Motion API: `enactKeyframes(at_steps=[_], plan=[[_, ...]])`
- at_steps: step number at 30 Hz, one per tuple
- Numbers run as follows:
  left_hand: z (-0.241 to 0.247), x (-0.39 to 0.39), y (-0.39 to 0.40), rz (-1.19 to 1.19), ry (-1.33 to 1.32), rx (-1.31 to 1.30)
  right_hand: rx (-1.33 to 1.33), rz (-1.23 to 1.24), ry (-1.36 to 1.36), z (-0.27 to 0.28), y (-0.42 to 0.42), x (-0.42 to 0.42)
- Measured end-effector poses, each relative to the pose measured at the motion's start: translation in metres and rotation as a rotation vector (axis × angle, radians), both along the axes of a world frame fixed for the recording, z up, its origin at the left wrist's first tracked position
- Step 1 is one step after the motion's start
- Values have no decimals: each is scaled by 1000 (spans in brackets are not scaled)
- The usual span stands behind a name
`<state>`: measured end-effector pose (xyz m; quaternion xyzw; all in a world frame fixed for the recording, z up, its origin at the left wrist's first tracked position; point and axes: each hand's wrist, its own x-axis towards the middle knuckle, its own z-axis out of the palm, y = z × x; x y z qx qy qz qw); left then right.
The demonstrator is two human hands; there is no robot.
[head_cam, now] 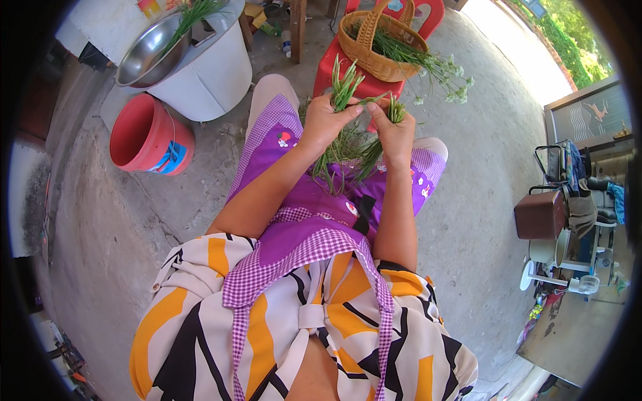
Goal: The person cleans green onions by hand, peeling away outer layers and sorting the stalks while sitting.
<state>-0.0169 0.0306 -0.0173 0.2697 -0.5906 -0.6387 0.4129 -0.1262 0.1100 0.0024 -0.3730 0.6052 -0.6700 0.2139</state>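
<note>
My left hand (pixel 326 119) grips a bunch of green stalks (pixel 345 86) whose ends point up past the fingers. In my right hand (pixel 396 133) is another green bunch (pixel 396 111), its thin leaves hanging down below the palm. The thumbs nearly meet over a single green stalk (pixel 373 99) that spans between the two hands. Loose thin greens (pixel 331 163) lie on the purple apron (pixel 306 190) over my lap. Just beyond the hands, a wicker basket (pixel 381 62) rests on a red plastic chair (pixel 328 67), holding long green stalks with white flower heads (pixel 451 80).
To the left, a red bucket (pixel 150 138) stands on the concrete floor (pixel 466 210). Behind it, a metal bowl (pixel 145 57) with greens (pixel 188 22) sits on a white stand (pixel 210 75). Wooden legs (pixel 297 30) rise at the back. A brown box (pixel 539 215) is at right.
</note>
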Motion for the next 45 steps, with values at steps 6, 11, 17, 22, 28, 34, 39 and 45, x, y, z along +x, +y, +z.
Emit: enactKeyframes(at_steps=[6,11,17,22,28,34,39,45], plan=[[0,3,-1,35,-75,-40,11,-134,104,0,0,-5],[3,6,-1,4,-138,-10,-77,-251,22,8,4,-17],[15,10,0,-119,-126,162,83,-325,14,0,4,-31],[16,11,-1,-178,-112,174,-31,-13,-182,5,-2,7],[13,11,-2,-107,-105,155,-77,-67,-74,-5,-9,4],[8,16,-11,-88,-93,174,-72,-351,-152,-6,-9,-26],[13,15,-6,-106,-110,181,182,-323,294,-11,-13,-19],[11,16,-6,-165,-147,201,-4,-1,-284,5,-17,13]])
